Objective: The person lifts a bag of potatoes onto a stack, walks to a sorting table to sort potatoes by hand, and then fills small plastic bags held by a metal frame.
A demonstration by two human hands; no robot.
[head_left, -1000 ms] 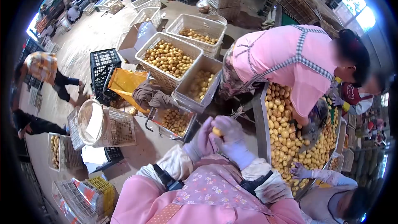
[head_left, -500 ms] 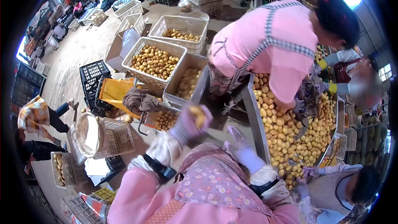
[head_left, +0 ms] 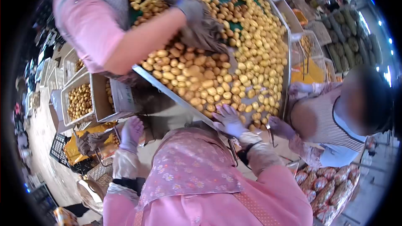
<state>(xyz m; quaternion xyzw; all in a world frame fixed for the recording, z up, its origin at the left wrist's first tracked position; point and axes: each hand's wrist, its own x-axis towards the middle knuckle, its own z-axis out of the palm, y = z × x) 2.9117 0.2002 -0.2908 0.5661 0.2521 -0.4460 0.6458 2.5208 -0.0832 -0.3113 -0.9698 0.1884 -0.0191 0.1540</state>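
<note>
In a lavender glove, my right hand [head_left: 229, 121] lies with spread fingers at the near edge of a metal-rimmed sorting table [head_left: 176, 96], touching or just above the small potatoes [head_left: 197, 81] heaped there. My left hand [head_left: 132, 133], in the same kind of glove, is held away from the table to the left. Its fingers point up, fairly straight, and I see nothing in them. Across the table, a co-worker's gloved hand [head_left: 190, 10] holds a dark grey-brown cloth [head_left: 203, 33] over the potatoes.
At left stand a crate of potatoes [head_left: 79, 102], a yellow container [head_left: 73, 155] and a dark cloth [head_left: 90, 142]. Another co-worker's gloved hand [head_left: 280, 127] is close on my right. Bagged goods [head_left: 328, 188] lie low at right; stacked sacks [head_left: 349, 33] stand behind.
My view has turned right toward the table. The potatoes my left hand was holding are gone from it. My right hand has come to the potatoes on the table.
</note>
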